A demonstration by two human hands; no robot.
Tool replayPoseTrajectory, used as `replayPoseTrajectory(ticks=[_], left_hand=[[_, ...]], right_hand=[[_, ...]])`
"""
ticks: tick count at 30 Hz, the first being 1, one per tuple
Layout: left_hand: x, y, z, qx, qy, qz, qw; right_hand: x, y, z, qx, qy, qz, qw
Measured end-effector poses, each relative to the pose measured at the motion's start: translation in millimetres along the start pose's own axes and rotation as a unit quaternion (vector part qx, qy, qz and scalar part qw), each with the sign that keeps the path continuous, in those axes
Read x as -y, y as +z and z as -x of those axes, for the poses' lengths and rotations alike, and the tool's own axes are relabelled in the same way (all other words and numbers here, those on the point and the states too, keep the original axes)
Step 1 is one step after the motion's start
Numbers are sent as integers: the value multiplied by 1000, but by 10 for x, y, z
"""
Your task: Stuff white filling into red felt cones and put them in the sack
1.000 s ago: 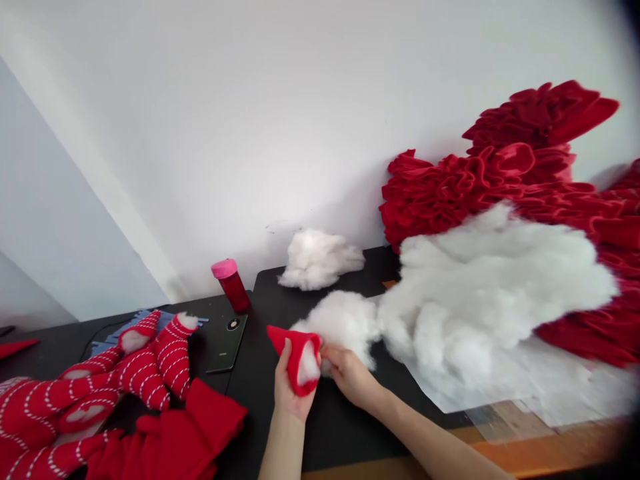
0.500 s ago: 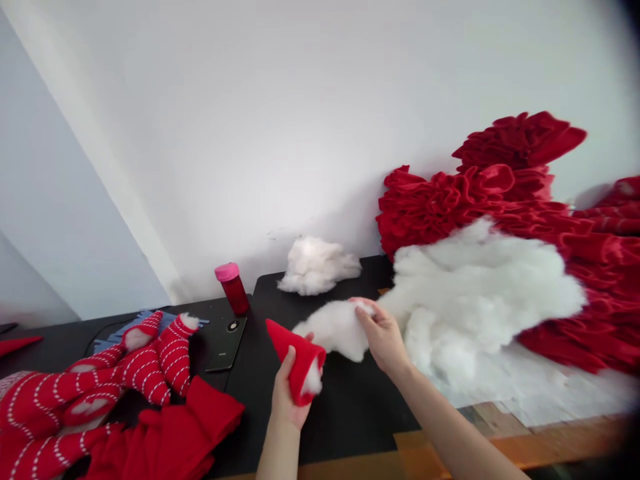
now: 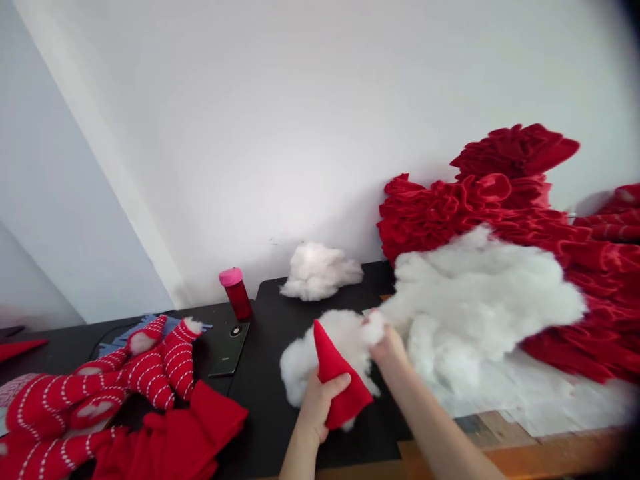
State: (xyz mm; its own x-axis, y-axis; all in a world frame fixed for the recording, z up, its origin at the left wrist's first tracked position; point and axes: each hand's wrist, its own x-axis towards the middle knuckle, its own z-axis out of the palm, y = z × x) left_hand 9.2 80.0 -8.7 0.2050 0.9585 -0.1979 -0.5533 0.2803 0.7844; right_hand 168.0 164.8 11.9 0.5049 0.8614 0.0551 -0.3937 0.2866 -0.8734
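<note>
L hand (image 3: 316, 410) low, palm turned up, fingers curled; R hand (image 3: 389, 347) higher & to its right, fingers pinched tight.

Lighting: bright, even, soft; no single source in frame. White wall (image 3: 250, 133): pale, slightly washed out, with a faint soft shadow left of the red fleece pile (image 3: 480, 213). Stuffing (image 3: 475, 307): highlights near clipping, fine detail lost. Right hand (image 3: 390, 347): mild blur. Corners: dark vignette, upper right and lower right. Edges: wide-lens curvature, bending the wall corner (image 3: 95, 147) at upper left.
</note>
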Motion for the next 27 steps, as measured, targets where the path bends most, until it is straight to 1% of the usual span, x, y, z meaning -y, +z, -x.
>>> replayPoseTrajectory(ticks=[2,4,6,7,9,11,13,15,16,17,19,20,22,24,25,27], left_hand=[[-63,-50,12,-22,12,40,999],[-134,-82,40,-46,32,88,995],[-192,-88,79,-66,55,130,988],[-209,-81,101,-77,65,152,983],[-216,-46,145,-94,72,200,973],[-188,11,191,-97,64,244,963],[-137,78,237,-86,51,265,959],[-80,138,285,-69,39,269,960],[-54,163,309,-55,29,274,960],[-34,182,331,-37,14,285,958],[-13,203,369,0,-19,316,949],[-13,204,383,10,-25,328,944],[-26,182,397,10,-11,333,943],[-41,132,393,0,21,312,950],[-44,100,386,-3,25,299,954],[-31,36,369,1,12,273,962]], right_hand=[[288,-130,-116,-42,9,-18,999],[551,-250,-72,-90,0,-23,996],[704,-329,164,-111,-28,-19,993],[724,-347,338,-110,-44,-14,993],[653,-340,731,-101,-70,6,992],[480,-281,1086,-81,-106,89,987],[273,-190,1334,-97,-183,142,968],[73,-105,1483,-107,-251,191,943],[-23,-80,1536,-93,-271,210,935],[-117,-70,1582,-64,-287,228,928],[-302,-104,1665,29,-310,260,914],[-388,-141,1698,76,-329,281,898],[-525,-221,1738,137,-358,311,870],[-567,-266,1734,179,-365,320,856],[-540,-265,1718,203,-366,317,851],[-390,-222,1672,271,-366,314,833]])
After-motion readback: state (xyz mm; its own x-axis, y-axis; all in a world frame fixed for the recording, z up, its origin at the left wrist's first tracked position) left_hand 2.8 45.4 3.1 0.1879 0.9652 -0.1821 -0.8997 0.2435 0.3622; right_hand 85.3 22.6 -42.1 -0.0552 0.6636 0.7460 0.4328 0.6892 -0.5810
